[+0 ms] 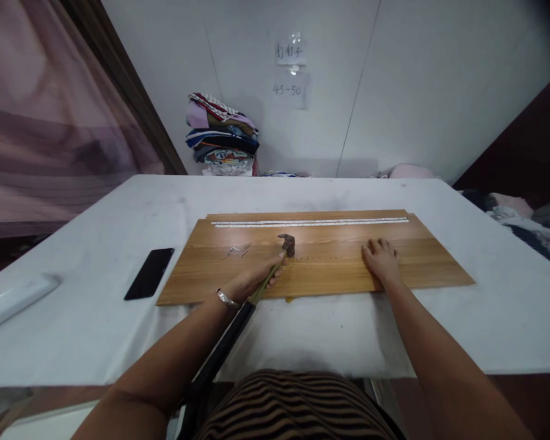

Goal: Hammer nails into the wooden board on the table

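My left hand (261, 274) is closed around the shaft of a claw hammer (288, 245), close below its dark, rusty head. The hammer's black grip runs back along my forearm. Under it lies a wooden board (321, 281), flat on the table, with a row of small dark nail heads or holes (316, 258) right of the hammer head. On the board's right part my right hand (382, 260) rests palm down, its fingers spread and nothing in them. Several loose nails (236, 251) lie on the board's left part. Two white measuring strips (309, 222) stretch along its far side.
A white cloth covers the table (96, 244). Left of the board lies a black phone (149, 274), and farther left a white roll (18, 299). Folded clothes (222, 134) are stacked behind the table's far edge. Handwritten paper notes (291, 73) hang on the wall.
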{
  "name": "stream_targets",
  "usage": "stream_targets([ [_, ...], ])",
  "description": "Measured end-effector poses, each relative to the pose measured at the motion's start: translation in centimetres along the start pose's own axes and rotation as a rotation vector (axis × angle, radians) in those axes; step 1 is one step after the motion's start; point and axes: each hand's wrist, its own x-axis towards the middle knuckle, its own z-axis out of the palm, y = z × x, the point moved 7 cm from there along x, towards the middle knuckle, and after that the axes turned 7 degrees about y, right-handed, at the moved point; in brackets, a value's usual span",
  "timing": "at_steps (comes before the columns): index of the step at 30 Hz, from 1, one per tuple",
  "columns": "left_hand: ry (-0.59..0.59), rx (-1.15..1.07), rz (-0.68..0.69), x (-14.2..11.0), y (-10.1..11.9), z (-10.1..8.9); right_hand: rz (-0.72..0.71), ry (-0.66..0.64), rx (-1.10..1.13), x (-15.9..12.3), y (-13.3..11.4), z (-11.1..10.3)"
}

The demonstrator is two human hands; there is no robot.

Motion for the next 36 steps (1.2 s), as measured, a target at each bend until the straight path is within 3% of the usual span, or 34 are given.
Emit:
stream_targets([
  [3, -0.004, -0.009, -0.058, -0.27, -0.11, 0.13, 0.001, -0.002, 0.000, 0.03, 0.04, 0.05],
  [20, 0.001, -0.012, -0.092, -0.28, -0.16, 0.15, 0.003, 0.004, 0.011, -0.10, -0.27, -0.44],
  [30, -0.019, -0.023, -0.017, 0.02, 0.41, -0.12, -0.001, 0.001, 0.005, -0.06, -0.16, -0.22],
  [36, 0.027, 0.011, -0.057, 0.46, -0.47, -0.27, 0.007, 0.006, 0.012, 0.03, 0.05, -0.06],
])
